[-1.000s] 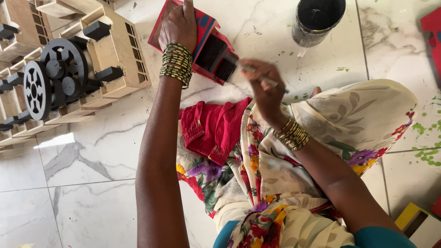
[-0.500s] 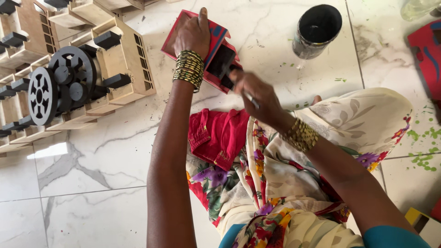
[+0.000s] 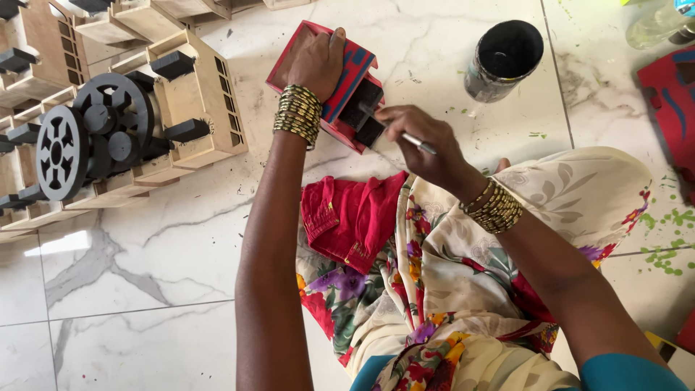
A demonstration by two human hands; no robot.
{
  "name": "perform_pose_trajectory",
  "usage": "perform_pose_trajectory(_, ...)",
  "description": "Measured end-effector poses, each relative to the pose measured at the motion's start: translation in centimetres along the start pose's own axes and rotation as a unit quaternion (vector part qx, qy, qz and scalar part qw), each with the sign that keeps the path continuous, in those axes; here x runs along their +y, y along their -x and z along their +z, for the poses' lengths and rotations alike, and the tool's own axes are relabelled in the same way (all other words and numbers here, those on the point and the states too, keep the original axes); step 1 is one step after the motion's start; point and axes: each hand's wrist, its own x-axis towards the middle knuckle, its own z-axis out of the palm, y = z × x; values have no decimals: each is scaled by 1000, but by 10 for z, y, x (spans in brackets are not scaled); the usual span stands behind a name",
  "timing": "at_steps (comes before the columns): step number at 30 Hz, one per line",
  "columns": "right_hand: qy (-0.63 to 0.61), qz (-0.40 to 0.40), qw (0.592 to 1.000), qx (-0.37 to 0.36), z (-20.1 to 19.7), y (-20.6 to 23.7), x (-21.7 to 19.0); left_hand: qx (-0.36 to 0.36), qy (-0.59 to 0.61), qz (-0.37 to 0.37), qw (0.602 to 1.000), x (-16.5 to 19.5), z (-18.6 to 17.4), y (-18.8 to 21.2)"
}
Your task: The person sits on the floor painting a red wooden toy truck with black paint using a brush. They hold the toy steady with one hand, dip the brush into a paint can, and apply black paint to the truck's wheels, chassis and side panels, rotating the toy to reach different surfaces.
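Two hands work over a white marble floor [image 3: 145, 289]: the left hand [image 3: 316, 61] clasps a red box [image 3: 347, 87] on it, the right hand [image 3: 420, 141] pinches a brush [image 3: 416, 141] at the box's black side.

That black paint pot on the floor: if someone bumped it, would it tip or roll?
The paint pot looks squat with a flat base on smooth marble tile, so it would probably slide before tipping. It is open-topped, so any paint inside could spill. Once on its side, its round wall would likely roll.
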Motion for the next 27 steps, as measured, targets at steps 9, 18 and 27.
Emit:
perform_pose_trajectory(9,-22,25,999,32,8,-14,13,14,8,-107,994,24,-14,10)
perform_pose_trajectory(18,57,-1,995,-88,-5,5,-30,31,-1,-100,995,25,-12,14)
perform_pose_trajectory(27,175,-97,963,-182,18,16,-38,25,1,-104,994,30,-16,13)
